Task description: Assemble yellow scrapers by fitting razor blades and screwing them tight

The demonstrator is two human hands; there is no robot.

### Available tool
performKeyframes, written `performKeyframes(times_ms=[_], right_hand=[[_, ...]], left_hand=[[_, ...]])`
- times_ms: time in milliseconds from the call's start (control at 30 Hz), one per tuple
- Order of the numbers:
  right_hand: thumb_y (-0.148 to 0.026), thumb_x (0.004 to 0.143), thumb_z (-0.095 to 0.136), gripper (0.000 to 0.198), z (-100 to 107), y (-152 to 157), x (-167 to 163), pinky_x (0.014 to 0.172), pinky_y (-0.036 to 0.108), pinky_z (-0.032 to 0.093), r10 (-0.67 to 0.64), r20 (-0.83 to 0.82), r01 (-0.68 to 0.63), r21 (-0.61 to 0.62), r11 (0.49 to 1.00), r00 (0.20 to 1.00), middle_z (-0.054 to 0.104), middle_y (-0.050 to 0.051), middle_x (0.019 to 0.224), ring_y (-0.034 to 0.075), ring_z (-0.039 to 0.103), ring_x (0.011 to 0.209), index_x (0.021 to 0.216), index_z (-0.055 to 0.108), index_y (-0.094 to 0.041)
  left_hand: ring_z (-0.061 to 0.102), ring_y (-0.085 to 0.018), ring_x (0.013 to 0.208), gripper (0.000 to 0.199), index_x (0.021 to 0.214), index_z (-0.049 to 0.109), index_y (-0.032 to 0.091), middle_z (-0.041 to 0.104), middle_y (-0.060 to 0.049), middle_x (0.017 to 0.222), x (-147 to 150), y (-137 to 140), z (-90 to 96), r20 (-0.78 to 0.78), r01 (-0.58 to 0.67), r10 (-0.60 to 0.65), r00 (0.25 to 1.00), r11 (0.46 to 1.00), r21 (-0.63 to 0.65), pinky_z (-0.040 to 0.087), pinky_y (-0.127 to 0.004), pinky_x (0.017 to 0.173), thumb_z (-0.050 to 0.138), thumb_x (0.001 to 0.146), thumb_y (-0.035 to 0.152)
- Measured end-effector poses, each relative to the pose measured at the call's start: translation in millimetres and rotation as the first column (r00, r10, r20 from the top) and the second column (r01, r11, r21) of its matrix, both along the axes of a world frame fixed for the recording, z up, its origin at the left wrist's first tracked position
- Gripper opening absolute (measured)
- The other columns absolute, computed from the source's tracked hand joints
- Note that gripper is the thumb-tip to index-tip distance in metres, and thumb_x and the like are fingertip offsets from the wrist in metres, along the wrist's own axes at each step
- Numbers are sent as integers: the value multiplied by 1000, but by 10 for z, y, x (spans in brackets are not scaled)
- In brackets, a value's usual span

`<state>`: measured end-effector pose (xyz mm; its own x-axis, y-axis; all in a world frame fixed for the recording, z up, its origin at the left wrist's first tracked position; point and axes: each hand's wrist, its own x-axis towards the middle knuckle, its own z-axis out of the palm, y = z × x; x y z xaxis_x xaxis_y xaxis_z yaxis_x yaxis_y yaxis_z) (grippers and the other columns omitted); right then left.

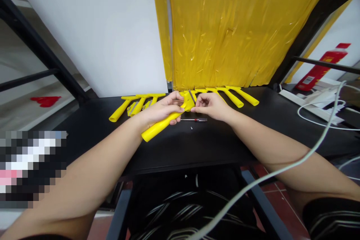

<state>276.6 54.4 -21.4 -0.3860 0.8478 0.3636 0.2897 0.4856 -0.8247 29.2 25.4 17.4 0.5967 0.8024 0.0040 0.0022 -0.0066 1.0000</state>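
Note:
In the head view my left hand (pixel 168 108) is closed around a yellow scraper (pixel 160 126), its round handle slanting down toward me. The head of the scraper points up and right, with a thin grey strip along its edge. My right hand (pixel 208 105) is pinched at that edge; whatever lies between its fingertips is too small to make out. Beneath the hands a thin screwdriver (pixel 200 120) lies on the black table (pixel 174 153). Close to it is a tiny whitish piece (pixel 191 128).
Several more yellow scrapers (pixel 234 98) lie along the table's back edge, left and right of my hands. Yellow sheeting (pixel 225 30) hangs behind. At right stand a red bottle (pixel 320 67) and white parts; a pale cable (pixel 281 170) crosses before my right forearm.

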Motion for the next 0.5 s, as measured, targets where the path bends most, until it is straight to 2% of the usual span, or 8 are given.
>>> performKeyframes(times_ms=[133, 300, 400, 500], right_hand=[[-57, 64, 96, 54, -31, 69, 20, 54, 27, 37, -44, -11, 43, -57, 997, 999, 60, -2, 63, 11, 50, 55, 76, 60, -20], [-55, 66, 94, 52, -50, 109, 73, 55, 27, 37, 48, 46, -45, -58, 997, 998, 53, -7, 64, 11, 46, 57, 85, 59, -21], [-48, 75, 88, 41, 14, 79, 161, 60, 29, 41, 91, 285, -81, -46, 996, 954, 59, -4, 70, 13, 52, 61, 91, 64, -20], [-40, 82, 83, 27, 92, 26, 224, 65, 31, 44, 111, 606, -86, -70, 994, 787, 68, 1, 81, 16, 58, 68, 95, 72, -19]], left_hand=[[63, -12, 54, 37, 104, 44, 26, 64, 2, 78, 10, 15, 5, 36, 6, -5, 999, 999, -41, 39, -17, 43, 73, 84, 16], [61, -14, 47, 35, 107, 46, 26, 63, 1, 68, 12, 101, -45, -32, -96, 94, 995, 992, -85, 41, -20, 42, 71, 85, 17], [59, -14, 44, 36, 107, 46, 26, 62, 2, 65, -19, 180, -95, -53, -161, 157, 986, 984, -81, 41, -20, 42, 71, 83, 15], [64, -16, 51, 37, 107, 47, 27, 64, 1, 68, -68, 255, -130, -52, -208, 204, 977, 976, -64, 41, -19, 43, 71, 82, 14]])
